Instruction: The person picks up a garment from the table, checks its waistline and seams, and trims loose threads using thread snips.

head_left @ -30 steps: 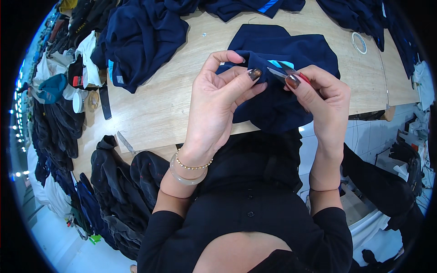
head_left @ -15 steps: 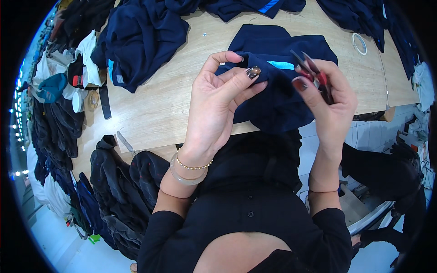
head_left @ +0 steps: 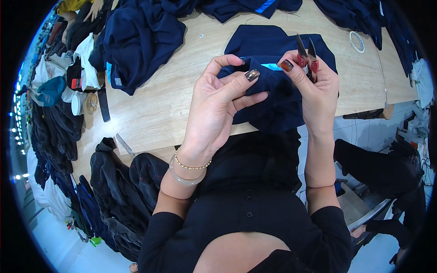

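Observation:
A navy garment with a light blue stripe [head_left: 273, 98] lies over the near edge of the wooden table [head_left: 154, 109]. My left hand [head_left: 218, 104] pinches a raised fold of it between thumb and forefinger. My right hand [head_left: 314, 86] holds the same fold by the stripe and also grips small thread snips with red handles [head_left: 307, 57], their blades pointing up and away from the cloth.
A heap of navy garments [head_left: 136, 36] lies at the table's far left, more along the far edge. A white tape ring [head_left: 357, 42] sits at the right. Dark clothes [head_left: 114, 191] pile up at my left. Another person sits at the lower right [head_left: 387, 168].
My right hand has turned the snips from lying across the fold to pointing upward, away from the garment. My left hand has kept its pinch on the fold.

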`<state>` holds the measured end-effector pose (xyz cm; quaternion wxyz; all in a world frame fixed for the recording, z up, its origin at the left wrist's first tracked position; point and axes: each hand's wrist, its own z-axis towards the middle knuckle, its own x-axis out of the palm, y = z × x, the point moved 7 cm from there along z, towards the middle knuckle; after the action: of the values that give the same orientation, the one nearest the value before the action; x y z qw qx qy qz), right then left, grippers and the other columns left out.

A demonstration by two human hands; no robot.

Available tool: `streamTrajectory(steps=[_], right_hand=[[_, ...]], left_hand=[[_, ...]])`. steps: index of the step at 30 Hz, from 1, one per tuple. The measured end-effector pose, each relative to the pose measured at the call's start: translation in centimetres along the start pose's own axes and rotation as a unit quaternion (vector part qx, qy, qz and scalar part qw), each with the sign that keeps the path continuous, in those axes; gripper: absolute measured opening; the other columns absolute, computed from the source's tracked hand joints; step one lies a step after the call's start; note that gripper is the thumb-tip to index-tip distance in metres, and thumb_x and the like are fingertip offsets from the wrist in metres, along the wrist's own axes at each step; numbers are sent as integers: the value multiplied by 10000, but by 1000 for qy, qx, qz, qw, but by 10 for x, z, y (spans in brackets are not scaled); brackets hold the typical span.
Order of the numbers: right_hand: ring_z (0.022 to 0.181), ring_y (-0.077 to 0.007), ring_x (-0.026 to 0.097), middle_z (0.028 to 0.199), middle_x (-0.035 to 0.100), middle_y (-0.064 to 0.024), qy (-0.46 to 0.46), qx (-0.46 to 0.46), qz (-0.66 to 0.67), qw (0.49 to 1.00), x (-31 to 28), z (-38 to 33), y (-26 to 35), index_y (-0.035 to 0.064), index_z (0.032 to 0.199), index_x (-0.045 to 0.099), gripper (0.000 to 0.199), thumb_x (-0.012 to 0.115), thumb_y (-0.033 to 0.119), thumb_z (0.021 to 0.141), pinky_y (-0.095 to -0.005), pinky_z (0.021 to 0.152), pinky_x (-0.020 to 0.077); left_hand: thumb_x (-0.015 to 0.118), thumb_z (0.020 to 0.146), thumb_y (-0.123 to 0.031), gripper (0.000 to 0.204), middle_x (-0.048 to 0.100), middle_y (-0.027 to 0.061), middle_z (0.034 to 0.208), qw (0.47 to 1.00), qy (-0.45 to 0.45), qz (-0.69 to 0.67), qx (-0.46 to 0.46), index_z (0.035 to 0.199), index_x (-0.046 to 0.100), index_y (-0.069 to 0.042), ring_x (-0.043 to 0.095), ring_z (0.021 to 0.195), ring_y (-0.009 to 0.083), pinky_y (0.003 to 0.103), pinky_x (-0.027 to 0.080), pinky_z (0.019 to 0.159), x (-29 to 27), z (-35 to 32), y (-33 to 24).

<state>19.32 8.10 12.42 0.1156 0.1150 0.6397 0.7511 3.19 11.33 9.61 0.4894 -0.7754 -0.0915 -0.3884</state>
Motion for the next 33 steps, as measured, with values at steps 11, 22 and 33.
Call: streamTrajectory(steps=[11, 22, 33], right_hand=[[782, -57, 593, 846, 648, -9, -43, -24, -13, 999, -23, 6, 1, -2, 1023, 647, 176, 689, 111, 894, -178, 759, 456], [824, -155, 533, 866, 594, -27, -27, -171, -257, 951, -28, -18, 30, 50, 901, 688, 219, 789, 118, 718, -263, 694, 423], [792, -170, 499, 816, 569, -28, -20, -177, -283, 942, -10, -17, 34, 58, 907, 696, 239, 797, 122, 701, -276, 653, 427]], left_hand=[[595, 929, -33, 236, 697, 71, 982, 1000, 9, -13, -11, 1143, 500, -65, 696, 880, 146, 365, 599, 819, -2, 1, 0], [572, 940, -35, 203, 695, 67, 990, 998, -5, -55, -23, 1130, 511, -75, 695, 909, 162, 373, 584, 871, -3, 4, 5], [575, 939, -35, 203, 690, 79, 980, 998, -16, -53, -21, 1129, 511, -64, 695, 899, 166, 365, 589, 863, -1, 1, 3]])
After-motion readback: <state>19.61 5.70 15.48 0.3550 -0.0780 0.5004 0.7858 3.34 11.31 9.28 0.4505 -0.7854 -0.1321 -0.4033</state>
